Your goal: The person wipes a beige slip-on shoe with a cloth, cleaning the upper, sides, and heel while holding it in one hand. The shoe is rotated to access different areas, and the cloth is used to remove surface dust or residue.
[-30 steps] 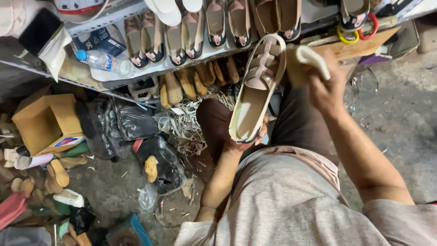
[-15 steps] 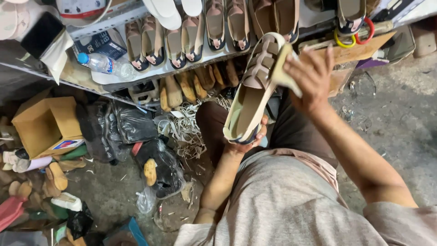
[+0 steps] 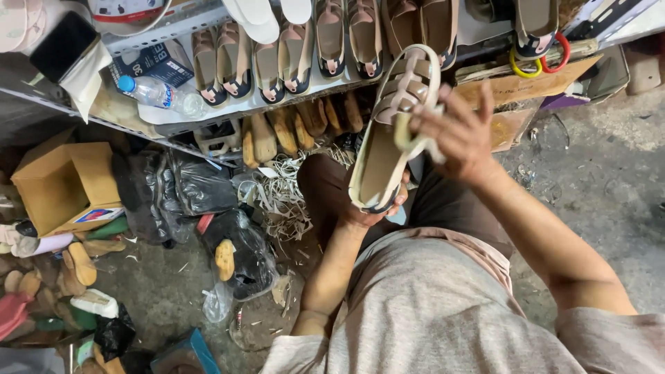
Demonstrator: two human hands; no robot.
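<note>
Holding a beige strappy sandal (image 3: 389,145) at its heel end, the left hand (image 3: 370,211) grips it from below, with the fingers wrapped around the heel, just above the person's lap. The sandal stands tilted, with the toe end pointing up toward the metal shelf (image 3: 173,114) and the insole facing the camera. The right hand (image 3: 457,135) is at the strap part of the sandal, near the toe end. Its fingers pinch a pale loose strap (image 3: 409,142), and the other fingers are spread out above it. So both hands are closed on the same sandal, one at each end.

On the shelf behind the sandal, a row of finished sandals (image 3: 298,52) lies side by side with the heels toward the person. A plastic water bottle (image 3: 156,93) lies on its side at the left part of the shelf. Under the shelf, several wooden shoe lasts (image 3: 273,135) stand close together. At the left, an open cardboard box (image 3: 62,183) stands on the floor, and black plastic bags (image 3: 183,190) lie just beside it. A yellow ring (image 3: 521,68) and a red ring (image 3: 554,59) hang near the right end of the shelf, touching each other.
</note>
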